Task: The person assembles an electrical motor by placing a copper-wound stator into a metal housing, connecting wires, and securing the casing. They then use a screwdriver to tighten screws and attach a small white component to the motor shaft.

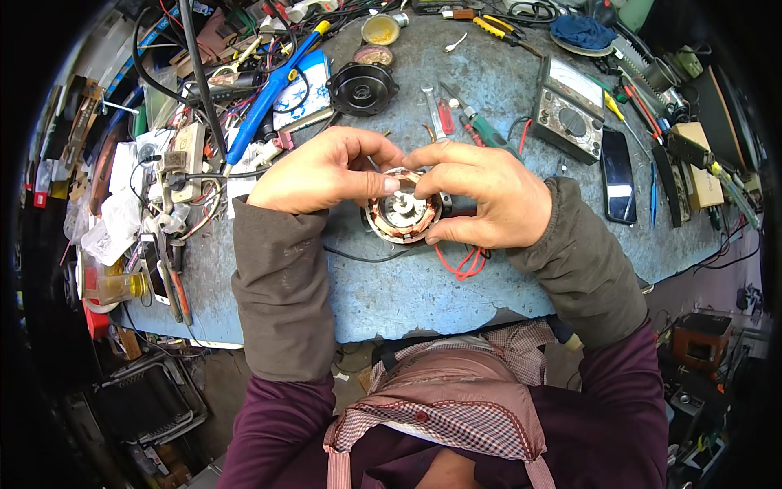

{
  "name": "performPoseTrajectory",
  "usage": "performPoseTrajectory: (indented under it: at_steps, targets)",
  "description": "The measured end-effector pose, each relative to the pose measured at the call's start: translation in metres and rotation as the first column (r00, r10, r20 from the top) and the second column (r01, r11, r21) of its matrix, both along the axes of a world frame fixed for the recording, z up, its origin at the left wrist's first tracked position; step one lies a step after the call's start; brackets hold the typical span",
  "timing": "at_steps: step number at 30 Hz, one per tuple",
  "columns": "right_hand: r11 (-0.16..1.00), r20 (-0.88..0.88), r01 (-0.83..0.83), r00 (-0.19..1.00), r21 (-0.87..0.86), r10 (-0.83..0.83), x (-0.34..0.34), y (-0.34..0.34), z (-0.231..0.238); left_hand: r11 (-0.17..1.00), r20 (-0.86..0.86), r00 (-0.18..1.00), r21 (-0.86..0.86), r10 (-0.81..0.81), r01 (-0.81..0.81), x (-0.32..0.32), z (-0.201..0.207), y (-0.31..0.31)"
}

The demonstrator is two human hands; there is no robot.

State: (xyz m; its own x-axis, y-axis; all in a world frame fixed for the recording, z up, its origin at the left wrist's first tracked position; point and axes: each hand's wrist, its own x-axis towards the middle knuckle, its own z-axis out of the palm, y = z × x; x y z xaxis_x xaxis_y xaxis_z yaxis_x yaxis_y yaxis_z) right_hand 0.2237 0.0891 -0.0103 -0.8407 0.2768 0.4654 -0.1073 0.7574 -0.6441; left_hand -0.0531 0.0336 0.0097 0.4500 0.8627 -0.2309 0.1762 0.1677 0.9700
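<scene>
Between the round motor part point(401, 213) and the bench's point(399, 300) near edge, passage is open, save for a black cable point(368, 261) and looped red wires point(463, 275). A long blue tool point(269, 95) obstructs far left; a multimeter point(573, 122), far right.

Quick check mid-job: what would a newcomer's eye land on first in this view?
Probably the round motor part with copper windings, at the centre, with the left hand and right hand on it. Next, the long bright-blue tool lying slanted at the bench's far left, and the dial multimeter beyond the right hand, beside a dark phone.
</scene>
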Motion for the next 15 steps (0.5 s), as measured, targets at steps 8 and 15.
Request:
performPoseTrajectory:
  at_steps: [8, 15]
  targets:
    - [0.999, -0.026, -0.005, 1.0, -0.035, 0.005, -0.0007, 0.0021, 0.0012, 0.998, -0.03, 0.999, -0.065, 0.023, -0.025, 0.0016, 0.004, -0.0005]
    - [0.999, -0.004, 0.005, 1.0, -0.036, -0.005, 0.0002, 0.0023, 0.0036, 0.999, -0.098, 0.995, -0.042, 0.021, -0.025, 0.0026, 0.0095, -0.0014]
